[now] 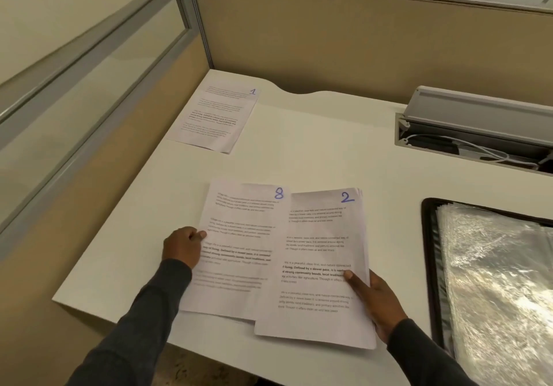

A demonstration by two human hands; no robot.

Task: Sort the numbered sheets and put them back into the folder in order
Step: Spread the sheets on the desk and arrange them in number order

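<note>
Sheet 1 (214, 116) lies flat in the far left corner of the white desk (314, 146). My left hand (182, 246) pinches the left edge of sheet 8 (239, 245), thumb on top. My right hand (374, 301) grips the right edge of a stack of sheets topped by sheet 2 (317, 266), thumb on its face, and the stack overlaps sheet 8's right side. The open black folder (429, 266) with its shiny plastic sleeves (493, 280) lies at the right.
Beige partition walls (329, 35) close the desk at the back and left. An open grey cable tray (478, 134) with white wires sits at the back right. The desk's front edge runs just under my forearms.
</note>
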